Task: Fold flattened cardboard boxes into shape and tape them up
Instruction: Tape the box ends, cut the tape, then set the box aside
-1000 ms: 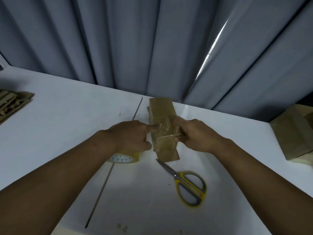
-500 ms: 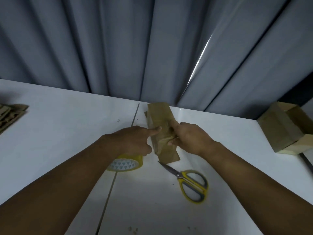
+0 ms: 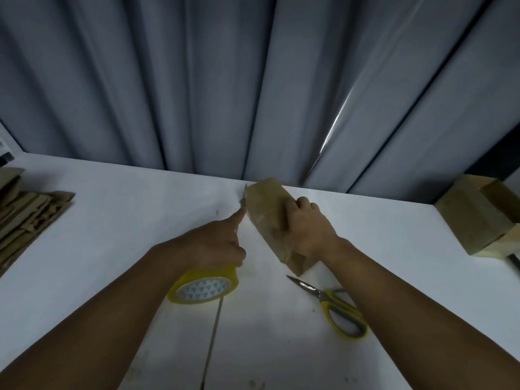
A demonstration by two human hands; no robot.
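White table (image 3: 118, 220), far edge butts the grey curtain (image 3: 253, 80); a seam (image 3: 216, 319) runs front to back under the left arm. Bare surface on both sides of the work: between the stack of flattened cardboard (image 3: 25, 212) at the left edge and the left hand (image 3: 216, 240), and between the box (image 3: 267, 204) and the folded boxes (image 3: 475, 215) at far right. The box sits centre, angled, its far end close to the table's far edge, its near end just beside the closed blades of the scissors (image 3: 334, 308), yellow-grey handles partly under the right forearm. Right hand (image 3: 306, 229) grips the box from above, fingers curled over its top, thumb on the left face. Left hand: index finger straight, tip at the box's far left edge, other fingers curled in. Yellow tape roll (image 3: 202, 288) lies right under the heel of that hand; cannot tell if the hand grips it. Roll core shows a triangle print, no lettering legible; box faces are plain brown
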